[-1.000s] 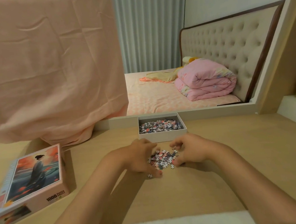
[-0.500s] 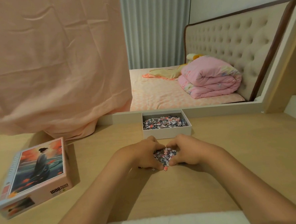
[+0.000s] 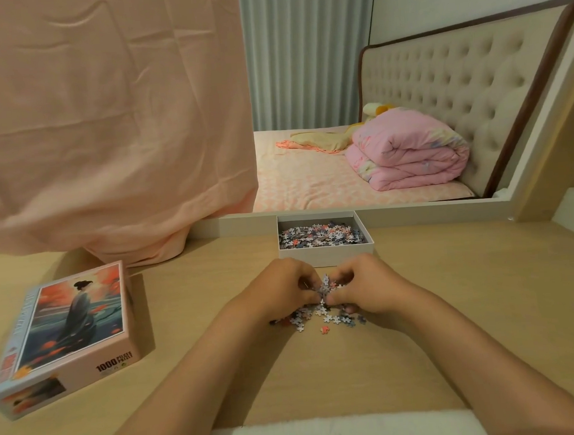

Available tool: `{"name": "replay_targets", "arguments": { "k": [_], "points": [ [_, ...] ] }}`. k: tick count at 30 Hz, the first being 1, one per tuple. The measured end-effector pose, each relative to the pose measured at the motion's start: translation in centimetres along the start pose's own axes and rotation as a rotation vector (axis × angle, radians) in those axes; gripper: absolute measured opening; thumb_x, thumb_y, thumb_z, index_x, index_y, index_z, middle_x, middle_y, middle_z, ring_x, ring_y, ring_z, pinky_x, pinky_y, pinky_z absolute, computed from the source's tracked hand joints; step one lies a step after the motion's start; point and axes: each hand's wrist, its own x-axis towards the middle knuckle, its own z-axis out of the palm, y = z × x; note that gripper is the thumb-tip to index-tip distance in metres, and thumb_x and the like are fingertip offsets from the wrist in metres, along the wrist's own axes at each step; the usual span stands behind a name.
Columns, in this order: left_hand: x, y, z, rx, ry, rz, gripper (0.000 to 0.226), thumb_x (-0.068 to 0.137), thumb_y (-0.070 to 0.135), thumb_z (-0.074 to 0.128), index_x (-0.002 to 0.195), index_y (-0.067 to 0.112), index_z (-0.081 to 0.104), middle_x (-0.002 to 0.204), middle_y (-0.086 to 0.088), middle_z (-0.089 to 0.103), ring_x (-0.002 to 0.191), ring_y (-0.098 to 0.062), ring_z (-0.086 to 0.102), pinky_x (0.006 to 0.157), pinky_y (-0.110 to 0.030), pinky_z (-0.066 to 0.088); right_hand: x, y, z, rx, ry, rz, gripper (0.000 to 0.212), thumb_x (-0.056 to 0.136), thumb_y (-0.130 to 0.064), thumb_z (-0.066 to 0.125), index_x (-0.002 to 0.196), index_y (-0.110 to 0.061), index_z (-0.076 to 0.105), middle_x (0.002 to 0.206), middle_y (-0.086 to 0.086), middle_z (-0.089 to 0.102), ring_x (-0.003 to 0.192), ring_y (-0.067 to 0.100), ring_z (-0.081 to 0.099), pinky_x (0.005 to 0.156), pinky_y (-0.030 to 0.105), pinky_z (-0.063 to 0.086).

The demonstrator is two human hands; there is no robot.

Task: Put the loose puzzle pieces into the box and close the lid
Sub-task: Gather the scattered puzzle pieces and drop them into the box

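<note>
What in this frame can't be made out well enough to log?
Head view only:
- How many puzzle pieces are actually gripped: the left hand and right hand cup over them.
- How full the white box is: its near wall hides the lower layers.
- Whether the printed lid is hollow: only its top and sides show.
- Lid side lettering: blurred.

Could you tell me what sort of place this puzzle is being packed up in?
Most likely a home bedroom: a bed with a tufted headboard and a folded pink quilt lies just past the wooden desk, with curtains behind it.
</note>
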Motion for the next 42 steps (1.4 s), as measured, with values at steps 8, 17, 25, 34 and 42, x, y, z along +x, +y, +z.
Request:
{"name": "replay_targets", "arguments": {
  "k": [8, 17, 25, 34, 42],
  "points": [
    [0.9, -0.4, 0.2, -0.397, 0.094, -0.044, 0.013, 0.083, 0.012, 0.075, 0.083, 0.019, 0.064, 0.074, -0.002, 0.068, 0.065, -0.018, 0.067, 0.067, -0.041, 0.058, -0.3, -1.4, -1.2, 0.29, 0.024, 0.011, 0.027, 0.076, 0.007, 0.079, 0.098, 0.006, 0.063, 0.08, 0.014, 0.055, 0.056, 0.023, 0.056, 0.059, 0.037, 0.049],
    [7.0, 0.2, -4.6, -0.246, 0.249, 0.034, 0.011, 0.086, 0.018, 0.073, 0.091, 0.016, 0.064, 0.075, -0.005, 0.068, 0.065, -0.016, 0.061, 0.06, -0.029, 0.049, 5.2, -6.1, -4.8, 0.084, 0.224, -0.197, 0.017, 0.076, -0.006, 0.083, 0.083, -0.001, 0.069, 0.068, 0.002, 0.056, 0.058, 0.017, 0.06, 0.07, 0.041, 0.059],
    [8.0, -3.2, -3.3, 0.082, 0.144, -0.003, 0.037, 0.093, 0.027, 0.063, 0.129, 0.022, 0.06, 0.127, 0.002, 0.064, 0.115, -0.016, 0.059, 0.098, -0.036, 0.047, 7.9, -4.2, -4.6, -0.358, 0.19, -0.263, 0.027, 0.088, -0.024, 0.074, 0.114, -0.021, 0.074, 0.107, -0.002, 0.073, 0.089, 0.009, 0.063, 0.079, 0.023, 0.046],
    [7.6, -3.3, -1.7, 0.32, 0.03, 0.153, 0.043, 0.102, 0.042, 0.034, 0.139, 0.031, 0.052, 0.147, 0.007, 0.048, 0.133, -0.017, 0.043, 0.11, -0.038, 0.03, 7.8, -2.9, -3.5, -0.628, 0.044, -0.329, 0.037, 0.104, -0.038, 0.04, 0.134, -0.03, 0.06, 0.136, -0.008, 0.06, 0.125, 0.017, 0.054, 0.103, 0.036, 0.043],
    [4.6, -3.4, -2.5, 0.291, 0.208, 0.161, 0.046, 0.095, 0.038, 0.052, 0.14, 0.034, 0.047, 0.143, 0.009, 0.045, 0.131, -0.015, 0.04, 0.109, -0.038, 0.033, 6.1, -3.2, -4.5, -0.614, 0.101, -0.307, 0.044, 0.102, -0.041, 0.046, 0.143, -0.026, 0.05, 0.147, -0.003, 0.05, 0.132, 0.018, 0.048, 0.109, 0.035, 0.038]
  ]
}}
